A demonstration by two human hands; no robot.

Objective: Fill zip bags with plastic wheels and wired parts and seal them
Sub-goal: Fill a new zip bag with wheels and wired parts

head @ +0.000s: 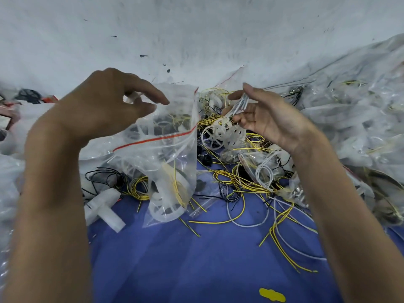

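Over the blue tabletop (196, 259) both hands are up in the air, so here's what I'm seeing. The left hand (105, 106) has the clear zip bag (166, 154) by its top edge, fingers curled over the rim, thumb and forefinger poking out across the open mouth. The bag hangs down from that hand, with its bottom corner just about reaching the tabletop. The only marking I can make out on it is the red line (153, 139) running along the zip. Inside are some pale wheels (164, 212) and a yellow strand (178, 189).

The right hand (262, 121) sits just beside the bag's mouth, palm turned up, thumb and fingers pinching a little bundle of white wires (240, 103). A clump of white plastic wheels (223, 133) is right under those fingers, touching them. I can't tell if it's hanging from the bundle or sitting on the pile behind.

Below all that, loose yellow wires (238, 182) sprawl everywhere, with some black wires (105, 174) off to the left. A white T-shaped plastic piece (102, 206) lies by the left forearm. A heap of filled clear bags (360, 119) is piled up on the right. There's a yellow patch (272, 295) near the front edge, too blurry to say if anything's printed on it.
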